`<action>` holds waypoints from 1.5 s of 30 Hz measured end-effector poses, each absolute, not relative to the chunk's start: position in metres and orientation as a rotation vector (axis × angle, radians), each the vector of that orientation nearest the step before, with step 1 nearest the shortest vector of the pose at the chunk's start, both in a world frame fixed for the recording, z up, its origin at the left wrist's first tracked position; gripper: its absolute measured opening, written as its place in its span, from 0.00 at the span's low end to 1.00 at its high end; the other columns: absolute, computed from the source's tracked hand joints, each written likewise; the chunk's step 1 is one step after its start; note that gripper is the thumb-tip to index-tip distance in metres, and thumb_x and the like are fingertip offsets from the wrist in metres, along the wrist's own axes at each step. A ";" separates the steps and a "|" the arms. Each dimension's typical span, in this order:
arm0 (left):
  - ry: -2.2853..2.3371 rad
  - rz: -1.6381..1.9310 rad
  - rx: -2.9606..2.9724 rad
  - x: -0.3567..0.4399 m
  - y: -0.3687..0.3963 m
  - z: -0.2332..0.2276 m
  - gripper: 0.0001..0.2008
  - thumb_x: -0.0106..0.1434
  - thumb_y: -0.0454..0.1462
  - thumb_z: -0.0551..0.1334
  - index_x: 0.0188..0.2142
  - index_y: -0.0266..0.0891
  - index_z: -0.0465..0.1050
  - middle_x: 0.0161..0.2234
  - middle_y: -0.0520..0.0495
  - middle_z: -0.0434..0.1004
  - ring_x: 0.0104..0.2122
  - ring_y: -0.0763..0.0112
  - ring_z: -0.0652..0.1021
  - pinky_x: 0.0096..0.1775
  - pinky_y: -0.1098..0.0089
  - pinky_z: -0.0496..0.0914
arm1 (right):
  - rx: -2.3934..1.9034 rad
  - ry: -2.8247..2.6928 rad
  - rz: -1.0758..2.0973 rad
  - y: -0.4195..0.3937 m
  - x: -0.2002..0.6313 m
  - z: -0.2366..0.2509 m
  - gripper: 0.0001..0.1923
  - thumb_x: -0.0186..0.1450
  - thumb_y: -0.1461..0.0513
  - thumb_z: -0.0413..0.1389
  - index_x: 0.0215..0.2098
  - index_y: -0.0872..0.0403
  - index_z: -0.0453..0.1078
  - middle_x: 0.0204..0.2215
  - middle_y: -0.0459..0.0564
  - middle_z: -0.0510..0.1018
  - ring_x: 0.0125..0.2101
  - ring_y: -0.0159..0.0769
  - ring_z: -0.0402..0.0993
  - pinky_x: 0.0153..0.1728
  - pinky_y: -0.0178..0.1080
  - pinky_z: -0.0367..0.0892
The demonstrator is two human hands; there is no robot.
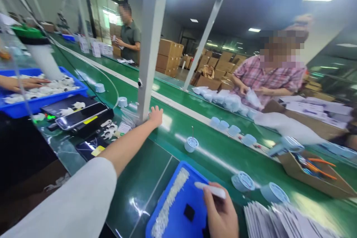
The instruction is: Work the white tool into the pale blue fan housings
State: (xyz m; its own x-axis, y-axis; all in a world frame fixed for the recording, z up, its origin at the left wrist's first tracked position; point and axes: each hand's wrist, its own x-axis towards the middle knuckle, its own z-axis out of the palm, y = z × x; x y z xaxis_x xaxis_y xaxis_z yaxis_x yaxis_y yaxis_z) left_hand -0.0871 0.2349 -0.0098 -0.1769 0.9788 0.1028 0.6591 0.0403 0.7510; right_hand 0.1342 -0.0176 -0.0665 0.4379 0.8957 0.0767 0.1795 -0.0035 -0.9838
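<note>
My left hand (156, 116) reaches out over the green conveyor belt, right beside the foot of a grey post. Its fingers are half bent and a little apart, and nothing shows in them. In my right hand (224, 214) a white pen-shaped tool (211, 189) is gripped between thumb and fingers. This hand is over a blue tray (178, 202), which holds a strip of small clear-white pieces (170, 202) and a black square (189, 212). A light blue round part (191, 144) with a thin pin upright stands on the belt between my hands.
More light blue round parts (243, 181) lie on the belt (167, 134). Stacked white cards (270, 219) stand at lower right, near a cardboard box of tools (315, 178). At left, another person's hand (33, 81) rests in a blue tray of white parts. Two people work across the belt.
</note>
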 end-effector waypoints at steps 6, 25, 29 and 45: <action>1.439 1.127 1.510 -0.056 0.190 0.002 0.17 0.50 0.36 0.70 0.39 0.35 0.70 0.47 0.40 0.70 0.50 0.55 0.68 0.52 0.57 0.63 | -1.421 -1.120 0.705 0.008 0.129 -0.084 0.18 0.63 0.48 0.55 0.35 0.54 0.67 0.25 0.46 0.74 0.24 0.35 0.72 0.27 0.37 0.69; 0.831 1.113 0.519 -0.094 0.067 -0.022 0.06 0.61 0.33 0.62 0.35 0.34 0.79 0.33 0.45 0.78 0.32 0.70 0.76 0.34 0.68 0.77 | -1.478 -1.470 0.630 0.002 0.132 -0.077 0.13 0.66 0.53 0.52 0.31 0.53 0.65 0.25 0.45 0.71 0.26 0.33 0.68 0.29 0.36 0.64; 0.831 1.096 0.532 -0.098 0.065 -0.021 0.07 0.63 0.33 0.61 0.37 0.34 0.79 0.35 0.44 0.78 0.35 0.68 0.77 0.36 0.69 0.77 | -1.571 -1.150 0.503 -0.005 0.151 -0.080 0.16 0.67 0.49 0.50 0.37 0.54 0.64 0.26 0.44 0.70 0.26 0.33 0.67 0.30 0.36 0.64; 0.801 0.993 0.593 -0.100 0.064 -0.028 0.09 0.61 0.38 0.64 0.40 0.38 0.78 0.38 0.45 0.78 0.37 0.68 0.76 0.37 0.70 0.76 | -1.606 -1.119 0.431 -0.011 0.163 -0.098 0.15 0.67 0.49 0.49 0.37 0.53 0.64 0.27 0.45 0.70 0.27 0.34 0.68 0.31 0.37 0.65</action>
State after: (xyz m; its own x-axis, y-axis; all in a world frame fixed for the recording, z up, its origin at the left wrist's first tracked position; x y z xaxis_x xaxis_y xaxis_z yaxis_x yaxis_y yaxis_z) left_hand -0.1003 0.0639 -0.0282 0.3117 0.8972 -0.3128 -0.4956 0.4344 0.7521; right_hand 0.1626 -0.0112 -0.0976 0.4916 0.8305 0.2619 0.4398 0.0228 -0.8978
